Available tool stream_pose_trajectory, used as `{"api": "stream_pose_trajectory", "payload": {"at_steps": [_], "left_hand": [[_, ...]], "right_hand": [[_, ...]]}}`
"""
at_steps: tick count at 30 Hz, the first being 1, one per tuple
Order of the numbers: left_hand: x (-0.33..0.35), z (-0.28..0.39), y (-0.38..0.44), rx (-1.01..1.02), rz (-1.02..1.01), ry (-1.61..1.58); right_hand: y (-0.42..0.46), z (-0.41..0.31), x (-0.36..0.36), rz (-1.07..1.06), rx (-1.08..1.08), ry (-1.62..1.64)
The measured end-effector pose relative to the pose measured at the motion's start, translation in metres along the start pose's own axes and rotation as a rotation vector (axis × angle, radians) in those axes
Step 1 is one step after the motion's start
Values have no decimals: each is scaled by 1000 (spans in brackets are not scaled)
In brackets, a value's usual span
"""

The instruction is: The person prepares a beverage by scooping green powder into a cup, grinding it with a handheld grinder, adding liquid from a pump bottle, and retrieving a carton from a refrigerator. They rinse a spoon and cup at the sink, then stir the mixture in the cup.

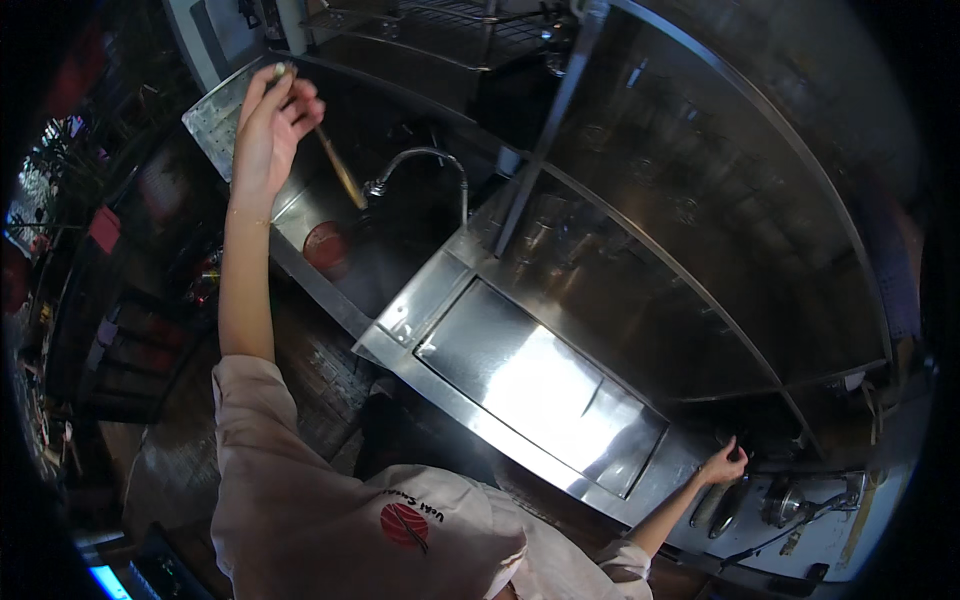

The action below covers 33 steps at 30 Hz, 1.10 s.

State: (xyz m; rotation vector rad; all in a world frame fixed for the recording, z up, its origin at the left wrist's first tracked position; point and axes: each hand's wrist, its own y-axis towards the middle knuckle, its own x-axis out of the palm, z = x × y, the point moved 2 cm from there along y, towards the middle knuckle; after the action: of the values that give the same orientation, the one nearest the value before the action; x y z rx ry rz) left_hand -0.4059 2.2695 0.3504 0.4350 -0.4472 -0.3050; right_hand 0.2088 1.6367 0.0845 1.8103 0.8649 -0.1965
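Note:
My left hand [271,131] is raised at the upper left over a stainless steel sink [300,206]. Its fingers curl around a slim wooden stick or utensil handle [341,169], which slants down towards the faucet; a pale end shows by the thumb. Beneath it, a round reddish bowl or dish [325,246] sits in the sink. My right hand [724,465] reaches far out to the right, at the end of the steel counter [679,457]. A small dark thing shows beside its thumb, but whether the fingers grip it is unclear.
A curved metal faucet [427,150] rises over the sink. A flat steel panel [540,382] is set into the counter, with a framed steel wall [637,300] behind. Metal utensils and a round metal vessel [781,501] lie at right. A wire shelf [420,22] spans the top.

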Motion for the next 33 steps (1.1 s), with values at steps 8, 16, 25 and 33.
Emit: {"api": "stream_pose_trajectory", "payload": {"at_steps": [8, 16, 25, 33], "left_hand": [[-152, -64, -32, -506, -41, 165], [-167, -65, -26, -446, -855, 68], [-198, -99, -17, -303, -1069, 572], [-231, -200, 9, -224, -866, 737]], "right_hand": [[-90, -196, -249, -210, -141, 655], [-259, -550, -352, -877, -153, 1231], [-388, -696, -241, -1490, -328, 1117], [-448, -666, -83, -1373, 34, 965]]}}
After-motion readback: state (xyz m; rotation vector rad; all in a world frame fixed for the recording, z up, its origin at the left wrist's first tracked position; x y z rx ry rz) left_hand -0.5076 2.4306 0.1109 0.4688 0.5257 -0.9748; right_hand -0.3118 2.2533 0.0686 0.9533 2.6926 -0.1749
